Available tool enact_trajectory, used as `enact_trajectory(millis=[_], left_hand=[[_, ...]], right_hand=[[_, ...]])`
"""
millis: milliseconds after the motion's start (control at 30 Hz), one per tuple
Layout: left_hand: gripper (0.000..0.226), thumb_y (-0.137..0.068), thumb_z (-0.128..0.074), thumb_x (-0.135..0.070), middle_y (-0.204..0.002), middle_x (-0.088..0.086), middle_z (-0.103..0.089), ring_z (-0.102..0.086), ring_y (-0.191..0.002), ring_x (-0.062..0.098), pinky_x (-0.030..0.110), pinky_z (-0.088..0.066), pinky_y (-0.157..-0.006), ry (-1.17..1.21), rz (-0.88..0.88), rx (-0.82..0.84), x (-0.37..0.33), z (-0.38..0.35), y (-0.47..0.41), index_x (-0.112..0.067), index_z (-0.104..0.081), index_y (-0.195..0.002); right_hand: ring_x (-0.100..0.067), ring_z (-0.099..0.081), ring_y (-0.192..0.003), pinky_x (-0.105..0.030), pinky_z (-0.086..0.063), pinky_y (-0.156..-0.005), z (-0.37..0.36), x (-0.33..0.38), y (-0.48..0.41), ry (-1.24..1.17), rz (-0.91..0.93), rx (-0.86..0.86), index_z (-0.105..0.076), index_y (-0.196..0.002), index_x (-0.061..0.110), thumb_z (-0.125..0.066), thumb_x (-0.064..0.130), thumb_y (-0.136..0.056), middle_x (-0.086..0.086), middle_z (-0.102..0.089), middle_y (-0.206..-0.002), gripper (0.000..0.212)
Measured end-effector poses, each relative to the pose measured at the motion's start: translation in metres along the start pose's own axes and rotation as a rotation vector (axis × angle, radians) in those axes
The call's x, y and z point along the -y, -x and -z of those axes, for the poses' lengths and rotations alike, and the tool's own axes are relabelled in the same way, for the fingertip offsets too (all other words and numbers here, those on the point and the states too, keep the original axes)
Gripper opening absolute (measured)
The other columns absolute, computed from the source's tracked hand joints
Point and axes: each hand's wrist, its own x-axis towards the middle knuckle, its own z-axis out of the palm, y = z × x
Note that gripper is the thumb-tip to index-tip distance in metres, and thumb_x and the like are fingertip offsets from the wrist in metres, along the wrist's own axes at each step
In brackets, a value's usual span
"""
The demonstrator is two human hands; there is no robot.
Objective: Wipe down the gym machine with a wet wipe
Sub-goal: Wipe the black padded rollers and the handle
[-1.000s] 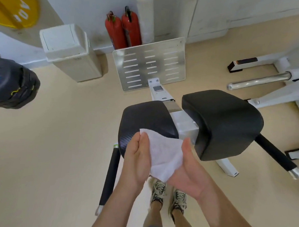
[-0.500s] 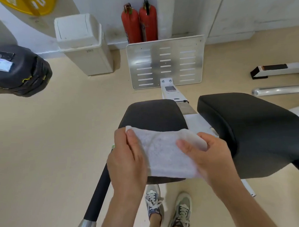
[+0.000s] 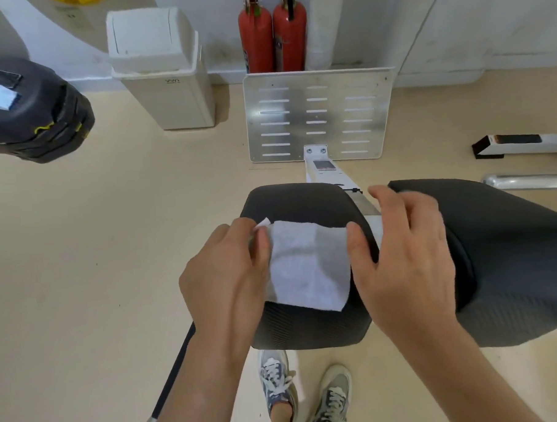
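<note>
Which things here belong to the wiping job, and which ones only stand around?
Belongs to the job: wet wipe, left black pad under it, right black pad, left hand, right hand.
Only around: white bin, red fire extinguishers, chrome bar.

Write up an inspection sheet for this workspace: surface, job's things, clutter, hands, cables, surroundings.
Surface: left black pad, textured, carries the wipe.
Job's things: wet wipe, white, spread flat on that pad; right black pad has no wipe on it.
Clutter: nothing seen.
Hands: left hand pinches the wipe's left edge; right hand open, thumb at the wipe's right edge.
Cables: nothing seen.
Surroundings: beige floor, slotted metal footplate, two red fire extinguishers, white bin.
</note>
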Motion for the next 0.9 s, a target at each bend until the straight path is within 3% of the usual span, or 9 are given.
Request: enact_trajectory(millis=[100, 233, 333, 400, 467, 600, 700, 833, 900], left_hand=[[0.021, -0.094, -0.049, -0.045, -0.073, -0.006, -0.059, -0.055, -0.070, 0.015, 0.031, -0.041, -0.061, 0.217, 0.077, 0.078, 0.006, 0.002, -0.011, -0.031, -0.064, -0.089], [0.018, -0.096, -0.049, -0.025, -0.083, -0.010, -0.063, -0.060, -0.073, -0.002, 0.012, -0.046, -0.063, 0.686, 0.308, 0.101, 0.030, 0.007, -0.021, -0.036, -0.061, -0.104], [0.028, -0.095, -0.045, -0.020, -0.097, -0.010, -0.058, -0.055, -0.086, -0.003, 0.016, -0.044, -0.073, 0.662, 0.252, 0.052, 0.041, 0.003, -0.014, -0.035, -0.057, -0.114], [0.028, -0.095, -0.045, -0.023, -0.107, -0.016, -0.055, -0.052, -0.101, -0.006, 0.018, -0.044, -0.084, 0.623, 0.157, 0.078, 0.039, -0.005, -0.007, -0.034, -0.060, -0.115], [0.030, -0.094, -0.044, -0.027, -0.115, -0.018, -0.048, -0.047, -0.109, -0.004, 0.015, -0.041, -0.092, 0.546, 0.051, 0.116, 0.033, -0.013, -0.004, -0.032, -0.058, -0.120], [0.041, -0.097, -0.037, -0.035, -0.141, -0.012, -0.035, -0.032, -0.130, 0.004, 0.003, -0.021, -0.099, 0.416, -0.146, 0.158, 0.027, -0.023, -0.017, -0.037, -0.045, -0.137], [0.043, -0.098, -0.030, -0.039, -0.138, -0.008, -0.051, -0.043, -0.129, 0.012, 0.027, -0.040, -0.104, 0.364, -0.294, 0.185, 0.024, -0.031, -0.025, -0.032, -0.055, -0.132], [0.041, -0.096, -0.035, -0.035, -0.121, -0.010, -0.065, -0.051, -0.120, 0.011, 0.034, -0.047, -0.099, 0.382, -0.262, 0.143, 0.024, -0.039, -0.027, -0.021, -0.067, -0.117], [0.052, -0.094, -0.028, -0.044, -0.129, -0.011, -0.059, -0.046, -0.125, 0.007, 0.028, -0.042, -0.104, 0.418, -0.171, 0.167, 0.022, -0.038, -0.026, -0.023, -0.061, -0.128]], right_hand=[[-0.018, -0.047, -0.124, -0.028, -0.043, -0.099, -0.006, 0.022, 0.001, -0.077, 0.409, 0.265, -0.045, -0.140, 0.013, -0.041, 0.032, -0.098, -0.007, -0.049, -0.139, 0.046], [-0.013, -0.019, -0.147, -0.038, -0.021, -0.118, -0.032, 0.029, -0.009, 0.097, 0.743, 0.745, -0.018, -0.153, 0.029, -0.023, 0.057, -0.098, 0.005, -0.023, -0.159, 0.062], [0.001, 0.002, -0.146, -0.024, 0.002, -0.116, -0.043, 0.027, -0.052, 0.087, 0.658, 0.990, -0.005, -0.152, 0.040, -0.018, 0.062, -0.096, 0.018, -0.001, -0.160, 0.062], [0.002, 0.001, -0.145, -0.018, 0.003, -0.113, -0.057, 0.028, -0.085, 0.025, 0.468, 1.161, -0.010, -0.153, 0.036, -0.022, 0.056, -0.098, 0.017, -0.004, -0.160, 0.059], [-0.004, 0.001, -0.147, -0.025, 0.001, -0.117, -0.075, 0.026, -0.107, 0.045, 0.334, 1.258, -0.012, -0.154, 0.033, -0.020, 0.052, -0.101, 0.014, -0.004, -0.161, 0.056], [-0.010, 0.009, -0.148, -0.041, -0.003, -0.122, -0.068, 0.021, -0.087, 0.180, 0.413, 1.218, -0.001, -0.154, 0.034, -0.009, 0.058, -0.098, 0.010, 0.005, -0.162, 0.062], [0.003, 0.011, -0.143, -0.031, 0.003, -0.121, -0.024, 0.033, -0.072, 0.156, 0.334, 1.302, 0.005, -0.151, 0.042, -0.013, 0.056, -0.099, 0.030, 0.014, -0.151, 0.057], [-0.001, -0.041, -0.124, -0.012, -0.029, -0.101, -0.018, 0.051, -0.087, 0.222, 0.358, 1.119, -0.040, -0.138, 0.044, -0.015, 0.051, -0.100, 0.026, -0.044, -0.137, 0.045], [-0.007, -0.046, -0.117, -0.018, -0.032, -0.098, -0.036, 0.056, -0.085, 0.237, 0.456, 0.972, -0.047, -0.133, 0.036, -0.011, 0.051, -0.097, 0.014, -0.049, -0.129, 0.053]])
